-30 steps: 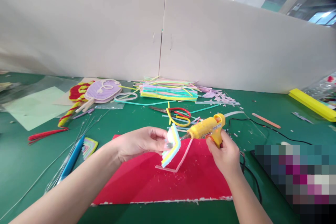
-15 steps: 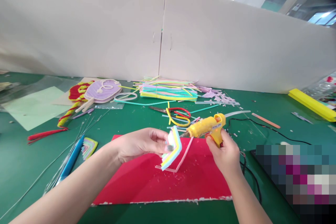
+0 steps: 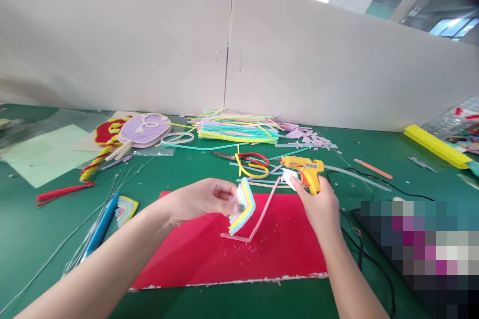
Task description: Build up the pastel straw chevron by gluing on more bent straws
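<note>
Pinched in my left hand [image 3: 209, 204] is a small stack of bent pastel fuzzy craft stems [image 3: 245, 207], with yellow and pale blue along its outer side. My right hand [image 3: 320, 202] is closed around the handle of a yellow glue gun [image 3: 305, 169], whose nozzle points left, away from the stack. At my right thumb tip is a crumpled white tissue [image 3: 290, 178]; whether the thumb grips it or only touches it is unclear. A bent pink stem [image 3: 264, 214] stands out over the red board [image 3: 209, 264] below my hands.
Behind lie red-handled scissors [image 3: 258, 159] and a bundle of pastel stems [image 3: 237, 132]. On the left are a purple fan-shaped piece [image 3: 144, 129], a blue pen-like tool [image 3: 101, 227] and a small layered stem piece [image 3: 126, 209]. A black cord [image 3: 389, 279] and a blurred-out dark object [image 3: 377, 239] occupy the right.
My right hand has drawn the glue gun away from the stem stack, and its nozzle is no longer at the stack. The white tissue has come into view. My left hand has barely moved.
</note>
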`<action>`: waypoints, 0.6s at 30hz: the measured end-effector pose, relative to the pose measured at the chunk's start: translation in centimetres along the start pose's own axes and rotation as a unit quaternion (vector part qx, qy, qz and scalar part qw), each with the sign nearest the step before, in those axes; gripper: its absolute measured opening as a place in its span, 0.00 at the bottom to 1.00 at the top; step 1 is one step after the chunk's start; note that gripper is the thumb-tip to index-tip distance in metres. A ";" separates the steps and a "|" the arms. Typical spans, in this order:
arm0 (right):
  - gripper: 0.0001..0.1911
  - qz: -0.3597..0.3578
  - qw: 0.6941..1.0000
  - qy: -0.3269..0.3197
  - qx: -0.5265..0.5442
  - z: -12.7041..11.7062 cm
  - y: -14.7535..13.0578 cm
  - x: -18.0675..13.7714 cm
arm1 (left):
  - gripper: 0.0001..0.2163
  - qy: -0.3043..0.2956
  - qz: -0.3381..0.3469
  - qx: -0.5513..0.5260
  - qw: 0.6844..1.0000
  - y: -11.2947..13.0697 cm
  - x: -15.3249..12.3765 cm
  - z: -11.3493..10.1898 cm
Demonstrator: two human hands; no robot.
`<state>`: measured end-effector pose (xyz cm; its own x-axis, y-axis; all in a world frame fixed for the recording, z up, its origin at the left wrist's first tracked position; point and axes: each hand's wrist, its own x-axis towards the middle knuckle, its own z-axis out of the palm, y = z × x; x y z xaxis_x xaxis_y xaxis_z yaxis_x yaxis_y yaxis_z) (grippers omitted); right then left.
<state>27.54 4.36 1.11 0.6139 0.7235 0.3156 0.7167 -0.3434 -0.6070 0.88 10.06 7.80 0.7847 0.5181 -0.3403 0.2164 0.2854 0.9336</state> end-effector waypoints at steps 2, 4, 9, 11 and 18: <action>0.26 0.018 0.999 -0.011 -0.032 0.5 1.2 0.7 | 0.08 0.017 0.004 0.027 0.999 0.1 0.0 0.0; 0.25 0.012 0.998 -0.021 -0.050 1.0 2.2 1.1 | 0.09 0.037 0.009 0.059 0.998 0.1 -0.1 0.0; 0.25 -0.031 0.991 0.000 -0.131 0.9 2.6 1.3 | 0.09 0.092 0.016 0.123 0.988 -0.1 -0.1 -0.2; 0.23 -0.051 0.988 0.042 -0.139 0.3 2.0 0.9 | 0.08 0.115 0.022 0.135 0.984 -0.3 -0.1 -0.4; 0.21 -0.042 0.945 -0.316 -0.073 -0.8 -3.5 -3.6 | 0.08 0.166 0.055 0.167 0.970 -0.4 -0.3 -1.4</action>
<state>23.07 2.49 2.73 0.2658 0.9490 -0.1695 0.8202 -0.3150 -0.4776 -0.26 10.92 7.37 0.5956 0.7776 -0.2016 0.3612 -0.0351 0.9318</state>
